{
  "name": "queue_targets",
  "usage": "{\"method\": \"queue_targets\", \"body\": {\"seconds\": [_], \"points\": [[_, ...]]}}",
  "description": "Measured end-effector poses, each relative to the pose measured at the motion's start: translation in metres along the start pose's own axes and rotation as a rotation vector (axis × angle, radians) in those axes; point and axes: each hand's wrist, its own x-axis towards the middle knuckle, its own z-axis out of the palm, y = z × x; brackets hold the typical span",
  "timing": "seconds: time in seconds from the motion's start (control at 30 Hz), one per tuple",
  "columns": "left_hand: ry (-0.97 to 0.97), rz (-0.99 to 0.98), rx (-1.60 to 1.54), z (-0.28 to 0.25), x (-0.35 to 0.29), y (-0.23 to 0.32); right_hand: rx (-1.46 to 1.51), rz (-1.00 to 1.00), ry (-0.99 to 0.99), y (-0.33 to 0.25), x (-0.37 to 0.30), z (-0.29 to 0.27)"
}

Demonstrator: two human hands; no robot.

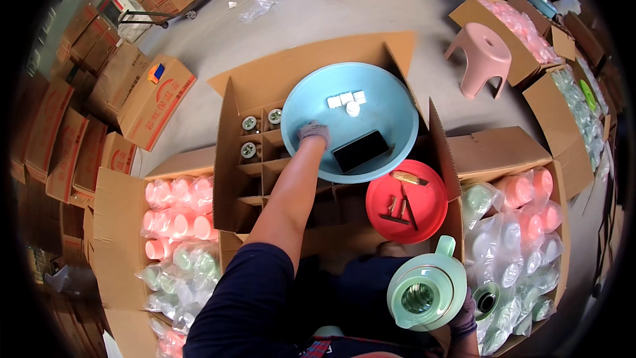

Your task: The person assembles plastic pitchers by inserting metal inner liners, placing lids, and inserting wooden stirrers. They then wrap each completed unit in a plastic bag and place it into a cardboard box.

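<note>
Two gloved hands are in use, each at a separate station. Your right hand (466,315) supports the mint-green vacuum jug (439,290) at its right flank, to the right of your lap. The fingers of this hand are mostly hidden behind the jug, but they are holding it. The jug's mouth tilts toward your eyes, exposing the silvery liner (419,298); this angle presumably gives a view inside. The handle (446,246) points away from you and the spout (403,323) toward you, leaving the flank clear for the grip.

Your left hand (315,132) is at the left side of the light-blue basin (338,136). You cannot tell from this view whether its fingers are wide, narrow or holding a part.

The basin rests over the divided carton (273,176), which apparently serves as its stand within arm's reach. Inside it, small white cylindrical parts (346,99) sit grouped toward the far side, apart from the black smartphone (361,152); the raised wall likely keeps them from rolling off. Just beside the basin, the red dish (432,220) gathers slender metal pieces (399,209), probably to prevent loss.
</note>
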Motion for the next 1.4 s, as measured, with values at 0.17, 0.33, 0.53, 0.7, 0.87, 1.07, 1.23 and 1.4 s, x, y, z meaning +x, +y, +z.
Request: {"method": "queue_targets", "body": {"seconds": [0.17, 0.33, 0.53, 0.7, 0.87, 1.07, 1.23, 1.4], "points": [[0.132, 0.082, -0.523, -0.03, -0.052, 0.028, 0.155, 0.16, -0.06, 0.004, -0.012, -0.011], [0.054, 0.733, -1.467, -0.062, -0.219, 0.006, 0.312, 0.159, -0.156, 0.007, 0.01, 0.021], [-0.084, 0.994, -1.315, -0.056, -0.392, -0.007, 0.267, 0.099, -0.203, -0.003, 0.001, 0.042], [0.635, 0.823, -1.078, -0.028, -0.459, 0.028, 0.126, 0.077, -0.266, -0.005, -0.02, 0.037], [0.67, 0.712, -1.112, -0.025, -0.505, 0.047, 0.033, 0.023, -0.176, -0.006, -0.049, 0.053], [0.913, 0.819, -0.76, -0.014, -0.521, 0.037, 0.146, 0.081, -0.177, 0.023, -0.063, 0.036], [0.819, 0.755, -0.787, -0.009, -0.548, 0.049, -0.231, 0.008, -0.181, -0.013, -0.073, 0.064], [0.852, 0.664, -0.826, 0.009, -0.552, 0.054, -0.267, -0.018, -0.094, -0.017, -0.081, 0.078]]}}
